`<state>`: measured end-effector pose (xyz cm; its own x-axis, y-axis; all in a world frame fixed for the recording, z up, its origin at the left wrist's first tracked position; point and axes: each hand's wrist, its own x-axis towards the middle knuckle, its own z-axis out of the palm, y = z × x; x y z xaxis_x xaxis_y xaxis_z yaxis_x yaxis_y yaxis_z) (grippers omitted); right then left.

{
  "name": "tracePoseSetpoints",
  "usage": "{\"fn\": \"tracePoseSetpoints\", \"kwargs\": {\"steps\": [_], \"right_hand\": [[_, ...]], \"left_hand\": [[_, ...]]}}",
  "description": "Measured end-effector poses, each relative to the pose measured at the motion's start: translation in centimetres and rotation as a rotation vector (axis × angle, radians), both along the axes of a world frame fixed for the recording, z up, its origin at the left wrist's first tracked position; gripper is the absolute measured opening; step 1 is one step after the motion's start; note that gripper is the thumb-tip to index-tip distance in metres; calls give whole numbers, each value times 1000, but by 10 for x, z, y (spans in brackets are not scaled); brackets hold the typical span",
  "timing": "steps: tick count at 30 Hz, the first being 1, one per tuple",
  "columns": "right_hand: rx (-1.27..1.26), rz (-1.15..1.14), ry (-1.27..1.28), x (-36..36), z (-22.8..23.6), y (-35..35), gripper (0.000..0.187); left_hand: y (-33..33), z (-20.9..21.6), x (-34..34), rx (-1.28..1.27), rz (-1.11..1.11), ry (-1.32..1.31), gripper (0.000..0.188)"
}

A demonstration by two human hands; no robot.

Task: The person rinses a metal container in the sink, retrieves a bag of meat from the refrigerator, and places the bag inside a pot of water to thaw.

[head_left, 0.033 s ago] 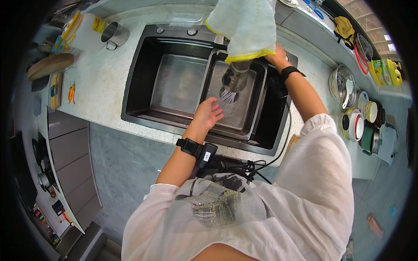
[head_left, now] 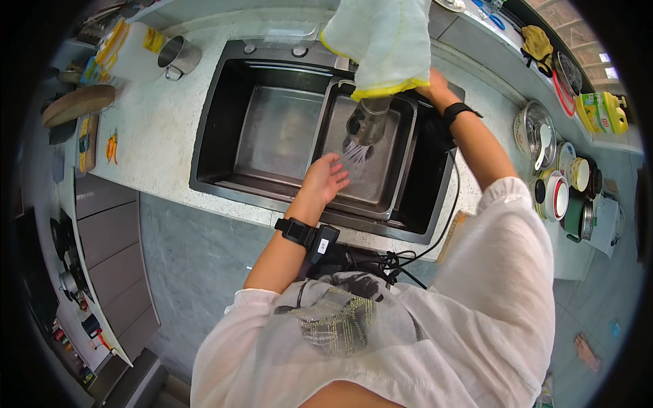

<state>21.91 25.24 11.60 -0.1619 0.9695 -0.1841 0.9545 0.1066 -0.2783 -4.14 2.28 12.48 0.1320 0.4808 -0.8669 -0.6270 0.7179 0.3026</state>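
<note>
Water streams from the faucet [head_left: 371, 121] into the metal basin [head_left: 384, 183] set in the right part of the dark sink [head_left: 269, 197]. My left hand [head_left: 325, 178] is at the stream's left edge, palm turned up, fingers apart and holding nothing. A white cloth with yellow edging [head_left: 381, 51] hangs over the upper part of the faucet. My right hand [head_left: 435, 90] is at the cloth's right edge, beside the faucet. The cloth hides its fingers, so I cannot make out what they touch.
A metal mug [head_left: 180, 56] and orange chillies [head_left: 112, 147] lie on the left counter, near a round wooden board [head_left: 79, 105]. Stacked bowls [head_left: 554, 194] stand at the right. A black cable [head_left: 445, 228] runs over the sink's right front corner.
My right forearm has shifted slightly to the right. My left hand stays in place beside the running water.
</note>
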Motion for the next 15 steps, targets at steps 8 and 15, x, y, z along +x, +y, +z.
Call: {"fn": "tracePoseSetpoints", "kwargs": {"steps": [8, 15], "right_hand": [[153, 520, -122, 21, 9, 15, 37], [123, 208, -229, -1, 17, -6, 37]], "left_hand": [[-4, 2, -4, -40, -4, 16, 46], [-5, 0, 0, -41, -23, 19, 44]]}}
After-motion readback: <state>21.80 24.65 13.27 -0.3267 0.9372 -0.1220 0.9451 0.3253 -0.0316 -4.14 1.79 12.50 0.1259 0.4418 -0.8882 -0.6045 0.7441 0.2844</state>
